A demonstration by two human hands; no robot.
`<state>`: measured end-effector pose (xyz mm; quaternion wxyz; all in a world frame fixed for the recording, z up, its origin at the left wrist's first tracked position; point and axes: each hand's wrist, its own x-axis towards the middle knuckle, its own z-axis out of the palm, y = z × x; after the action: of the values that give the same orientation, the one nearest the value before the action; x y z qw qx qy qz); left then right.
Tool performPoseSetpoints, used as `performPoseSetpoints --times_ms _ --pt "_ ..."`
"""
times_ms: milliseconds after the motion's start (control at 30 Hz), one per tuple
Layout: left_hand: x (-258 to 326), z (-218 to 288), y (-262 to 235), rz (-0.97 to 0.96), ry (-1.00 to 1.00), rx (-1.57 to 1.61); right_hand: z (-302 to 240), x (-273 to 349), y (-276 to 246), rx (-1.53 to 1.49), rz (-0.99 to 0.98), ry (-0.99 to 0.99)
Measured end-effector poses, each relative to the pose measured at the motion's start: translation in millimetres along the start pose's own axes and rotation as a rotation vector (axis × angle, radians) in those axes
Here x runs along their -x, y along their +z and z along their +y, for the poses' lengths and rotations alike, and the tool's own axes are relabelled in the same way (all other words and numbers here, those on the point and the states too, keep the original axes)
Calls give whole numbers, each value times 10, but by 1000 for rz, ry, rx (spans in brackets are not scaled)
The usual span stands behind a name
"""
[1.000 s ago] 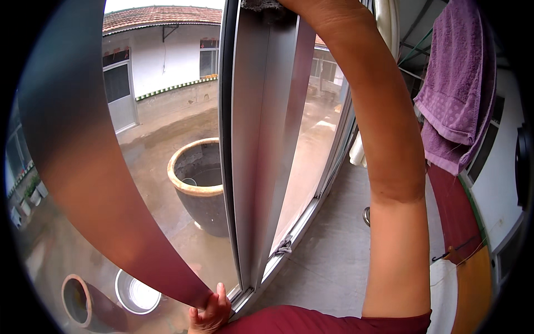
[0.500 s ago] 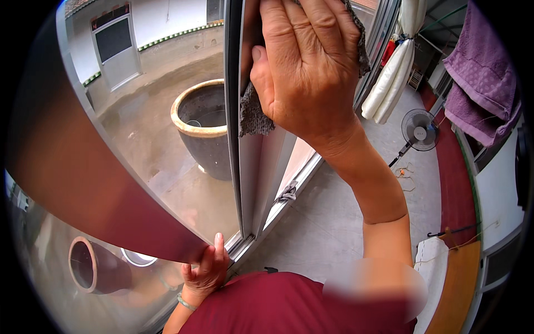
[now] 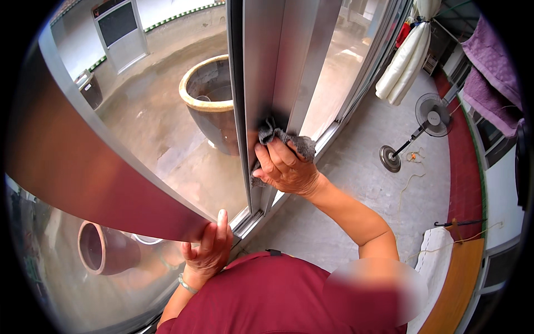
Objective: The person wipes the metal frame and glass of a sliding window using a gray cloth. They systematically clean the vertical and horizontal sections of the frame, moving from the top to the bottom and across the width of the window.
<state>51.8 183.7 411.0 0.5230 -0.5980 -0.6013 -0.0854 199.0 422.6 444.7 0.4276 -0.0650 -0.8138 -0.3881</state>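
Note:
My right hand (image 3: 290, 171) is closed on a crumpled dark grey cloth (image 3: 303, 146). It presses the cloth against the lower part of a shiny metal door frame (image 3: 278, 61), and some of the cloth hangs below the fingers. Lower left, my left hand (image 3: 207, 247) grips the bottom edge of a wide, reflective door panel (image 3: 128, 195); one finger sticks up along the edge and the others curl at it. A pale bracelet circles the left wrist. The floor track (image 3: 245, 222) runs beneath the frame.
Through the glass stand a large dark pot (image 3: 214, 125) with a pale rim and a brown pot (image 3: 105, 247). To the right are a standing fan (image 3: 431, 117), a tied white curtain (image 3: 404, 61), purple towels (image 3: 492, 72) and a loose cord (image 3: 409, 186) on the floor.
My right hand has moved down the metal frame with the grey cloth, from the top of the view to the frame's lower part. My left hand stays on the panel edge.

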Motion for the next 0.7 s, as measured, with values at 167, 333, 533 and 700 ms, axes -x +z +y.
performPoseSetpoints --times_ms 167,333,533,700 --pt "38 -2 -50 -51 4 4 -610 727 263 -76 -126 47" --pt "12 -11 -72 -65 6 -4 -1046 1324 401 -180 -228 72" --pt "47 -51 -103 -81 36 20 -1309 1767 525 -158 -292 -11" --pt "99 -69 -113 -105 59 6 -1155 1572 330 -88 -327 -93"
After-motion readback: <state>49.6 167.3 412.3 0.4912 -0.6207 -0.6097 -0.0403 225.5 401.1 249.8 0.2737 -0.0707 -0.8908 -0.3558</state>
